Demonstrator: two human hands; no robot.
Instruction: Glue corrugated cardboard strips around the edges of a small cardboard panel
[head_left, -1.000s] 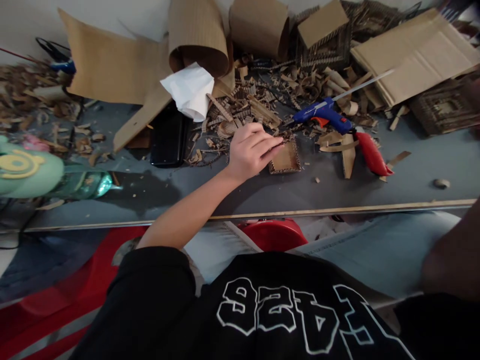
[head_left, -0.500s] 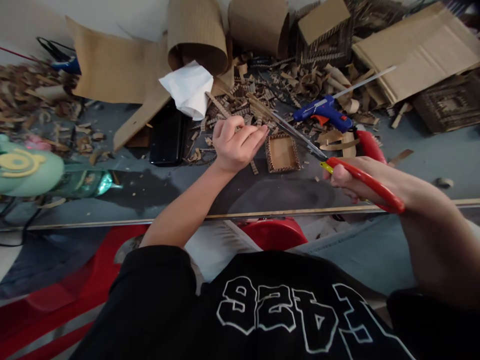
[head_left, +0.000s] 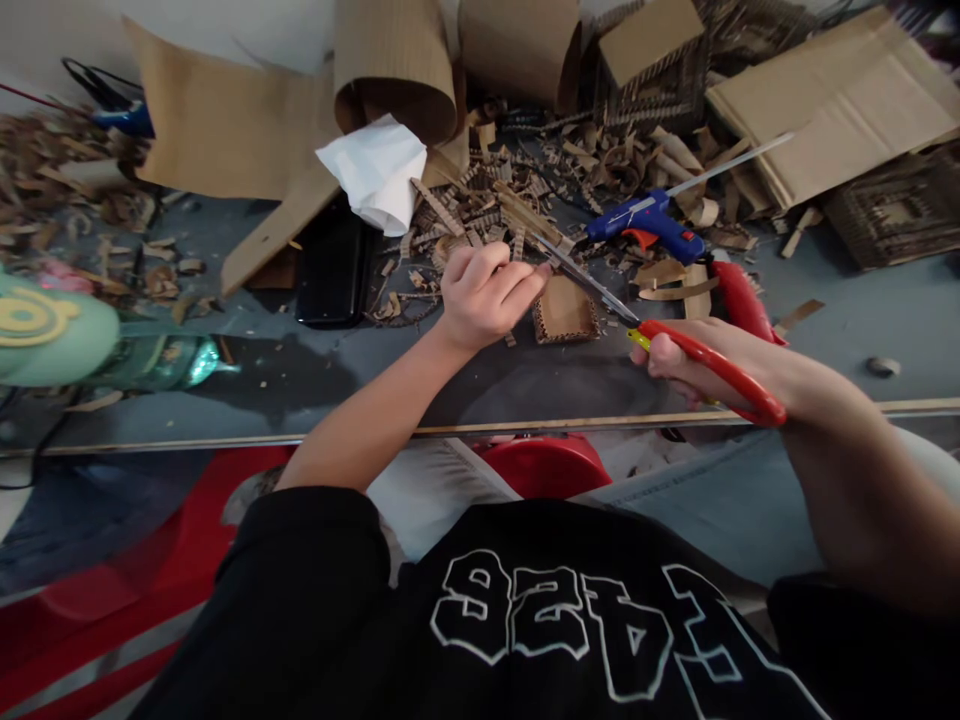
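My right hand [head_left: 694, 365] is wrapped around scissors [head_left: 724, 362] with red outer handles and a bit of yellow. The metal blades slant up and left, their tips beside the fingers of my left hand [head_left: 491, 295]. My left hand is closed in a pinch above the table, and what lies between its fingertips is too small to make out. Just under the blades, a small open box of corrugated cardboard [head_left: 568, 312] sits on the grey table [head_left: 480, 385]. Behind the fingers are loose cardboard strips [head_left: 529, 212].
A blue glue gun [head_left: 651, 222] lies behind the scissors. A black phone [head_left: 330, 275], a crumpled white tissue [head_left: 382, 175], a cardboard tube [head_left: 394, 70] and a cardboard sheet [head_left: 832, 105] are around the scraps. A green bottle [head_left: 169, 360] lies at left.
My left hand has shifted slightly right, and the scissors in my right hand have moved a little left, so the blade tips and fingers are closer together.
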